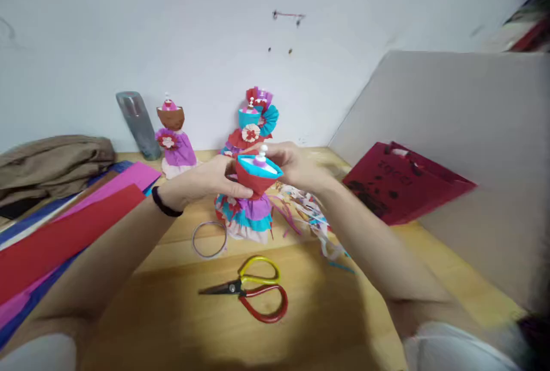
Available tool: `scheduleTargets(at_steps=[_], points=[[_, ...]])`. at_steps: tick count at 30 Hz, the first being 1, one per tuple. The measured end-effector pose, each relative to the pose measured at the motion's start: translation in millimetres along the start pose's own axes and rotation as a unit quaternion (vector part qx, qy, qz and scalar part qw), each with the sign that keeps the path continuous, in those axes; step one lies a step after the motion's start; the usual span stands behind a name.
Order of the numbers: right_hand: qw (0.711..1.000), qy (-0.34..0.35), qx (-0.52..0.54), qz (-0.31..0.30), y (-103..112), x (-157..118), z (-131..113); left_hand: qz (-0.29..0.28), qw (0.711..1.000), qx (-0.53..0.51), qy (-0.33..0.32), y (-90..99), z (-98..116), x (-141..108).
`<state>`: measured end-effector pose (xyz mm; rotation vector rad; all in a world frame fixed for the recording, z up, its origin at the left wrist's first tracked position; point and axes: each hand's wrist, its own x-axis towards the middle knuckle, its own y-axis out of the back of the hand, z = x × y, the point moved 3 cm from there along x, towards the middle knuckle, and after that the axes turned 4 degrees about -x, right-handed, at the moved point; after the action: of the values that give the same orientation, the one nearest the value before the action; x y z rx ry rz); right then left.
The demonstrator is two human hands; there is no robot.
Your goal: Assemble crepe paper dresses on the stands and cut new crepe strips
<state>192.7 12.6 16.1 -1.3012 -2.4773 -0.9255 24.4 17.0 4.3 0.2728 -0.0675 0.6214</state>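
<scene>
A paper doll (253, 216) stands upright on the wooden table, with a purple, turquoise and pale ruffled skirt. Its top is a red cone-shaped piece (256, 180) with a turquoise inner rim and a white knob. My left hand (217, 176) grips the left side of this red piece, thumb across its front. Behind its right side is my right hand (290, 161), fingers curled against it and partly hidden. Scissors (232, 287) with one yellow and one red handle lie in front of the doll. A thin ring (193, 239) lies left of the skirt.
Coloured paper sheets (107, 204) and brown cloth (64, 159) lie at left. Behind stand a bottle (138, 124), a purple doll (180, 150) and more paper dolls (250, 118). Paper scraps (315, 216) lie right of the doll; a red bag (399, 182) leans against a grey panel (472, 130).
</scene>
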Motion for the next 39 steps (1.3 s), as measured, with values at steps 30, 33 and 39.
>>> scheduleTargets(at_steps=[30,33,39], points=[[0.998,-0.043,0.024,0.033,-4.1,10.8,22.0,0.241,0.931,0.273,-0.036,0.3,23.5,-24.9],[1.0,-0.021,0.018,0.004,-9.2,19.4,18.5,0.243,0.921,0.302,-0.022,-0.8,27.3,-32.3],[0.997,-0.064,-0.022,-0.041,-27.7,37.6,10.1,0.274,0.891,0.362,-0.006,0.3,29.0,-56.8]])
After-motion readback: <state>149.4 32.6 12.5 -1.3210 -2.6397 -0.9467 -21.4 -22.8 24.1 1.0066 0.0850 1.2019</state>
